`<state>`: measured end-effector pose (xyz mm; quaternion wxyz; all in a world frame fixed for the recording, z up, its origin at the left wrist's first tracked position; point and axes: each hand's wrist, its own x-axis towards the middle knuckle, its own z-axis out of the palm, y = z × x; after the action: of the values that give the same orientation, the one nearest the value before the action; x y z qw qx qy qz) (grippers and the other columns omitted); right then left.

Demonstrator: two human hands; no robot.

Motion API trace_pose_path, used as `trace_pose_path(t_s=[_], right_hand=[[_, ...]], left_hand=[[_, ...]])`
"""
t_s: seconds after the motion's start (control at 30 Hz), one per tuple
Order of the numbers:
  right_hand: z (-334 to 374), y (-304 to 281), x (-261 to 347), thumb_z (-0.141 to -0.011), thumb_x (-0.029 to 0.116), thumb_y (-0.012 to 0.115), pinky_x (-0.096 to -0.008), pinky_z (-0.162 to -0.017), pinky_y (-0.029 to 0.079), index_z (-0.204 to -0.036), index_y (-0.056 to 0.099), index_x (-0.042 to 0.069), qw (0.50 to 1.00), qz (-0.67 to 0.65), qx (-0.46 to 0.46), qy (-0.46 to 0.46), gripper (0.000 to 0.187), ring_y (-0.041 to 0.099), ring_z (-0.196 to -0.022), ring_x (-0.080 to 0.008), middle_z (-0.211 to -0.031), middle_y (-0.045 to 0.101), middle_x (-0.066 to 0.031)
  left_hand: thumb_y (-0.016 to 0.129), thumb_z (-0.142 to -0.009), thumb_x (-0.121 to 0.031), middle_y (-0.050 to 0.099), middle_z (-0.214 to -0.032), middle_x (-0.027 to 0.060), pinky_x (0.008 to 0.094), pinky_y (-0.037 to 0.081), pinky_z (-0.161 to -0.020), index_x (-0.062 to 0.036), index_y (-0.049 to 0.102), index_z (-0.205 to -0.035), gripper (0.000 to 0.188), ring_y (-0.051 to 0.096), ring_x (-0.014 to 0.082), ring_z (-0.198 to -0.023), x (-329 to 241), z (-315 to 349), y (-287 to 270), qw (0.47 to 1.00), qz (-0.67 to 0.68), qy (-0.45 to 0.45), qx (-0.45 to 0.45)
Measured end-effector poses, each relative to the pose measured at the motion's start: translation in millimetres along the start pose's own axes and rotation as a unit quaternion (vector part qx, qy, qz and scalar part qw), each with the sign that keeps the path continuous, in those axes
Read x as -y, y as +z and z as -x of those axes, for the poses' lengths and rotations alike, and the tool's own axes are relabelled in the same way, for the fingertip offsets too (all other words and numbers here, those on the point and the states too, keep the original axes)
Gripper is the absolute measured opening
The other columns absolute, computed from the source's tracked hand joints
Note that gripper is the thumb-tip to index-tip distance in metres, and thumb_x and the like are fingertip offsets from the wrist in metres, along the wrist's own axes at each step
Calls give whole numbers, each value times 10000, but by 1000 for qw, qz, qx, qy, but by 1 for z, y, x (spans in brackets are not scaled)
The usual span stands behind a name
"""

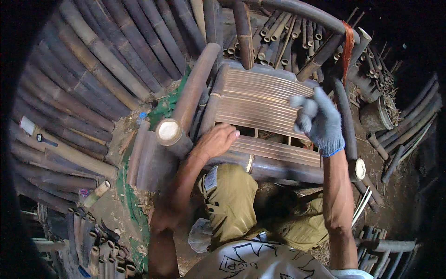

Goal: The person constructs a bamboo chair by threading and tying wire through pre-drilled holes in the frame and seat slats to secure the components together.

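1. Bamboo slats, pale and tight together, make up the seat panel (265, 100) that both hands work on; it sits in the middle of the scene, just beyond the person's knees.
2. The left hand (217, 139) is bare and lies flat on the near left part of the panel, fingers spread and clamped on nothing, the fingertips toward a gap between the slats.
3. The right hand (320, 118) wears a grey knit glove with a blue cuff and is raised over the right side of the panel — the fingers are curled, but whether they grip something I cannot tell, as the fingertips are blurred.
4. The two hands are apart, one at each side of the slats.
5. A thick dark bamboo rail (288, 169) runs across the near edge of the panel, touching it, with a pale cut end at the right.
6. At the left of the panel a stout bamboo post (190, 93) leans, its pale round cut end (168, 131) just beside the left wrist.
7. Farther out — long dark bamboo poles (93, 69) fan across the far left, and a bundle of thin canes (283, 32) lies beyond the panel.
8. An orange strap (347, 44) hangs at the far right.
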<state>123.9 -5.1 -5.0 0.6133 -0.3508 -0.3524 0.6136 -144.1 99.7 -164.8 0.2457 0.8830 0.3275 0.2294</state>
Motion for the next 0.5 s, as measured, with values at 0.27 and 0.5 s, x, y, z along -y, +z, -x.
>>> trace_pose_path(t_s=[0.27, 0.5], right_hand=[[60, -78, -85, -960, 329, 538, -491, -715, 535, -854, 714, 30, 492, 857, 135, 68, 363, 676, -776, -420, -784, 680, -232], [52, 11, -106, -1021, 415, 448, -551, -696, 454, -803, 637, -34, 758, 633, 6, 160, 534, 586, -759, -500, -763, 616, -302]], left_hand=[[470, -999, -320, 693, -961, 162, 454, 459, -941, -40, 701, -956, 365, 627, 349, -974, 11, -10, 57, 993, -100, -52, 31], [493, -987, -340, 688, -932, 140, 468, 448, -886, -75, 696, -921, 340, 625, 341, -950, 3, -23, 54, 996, -64, -44, 46]])
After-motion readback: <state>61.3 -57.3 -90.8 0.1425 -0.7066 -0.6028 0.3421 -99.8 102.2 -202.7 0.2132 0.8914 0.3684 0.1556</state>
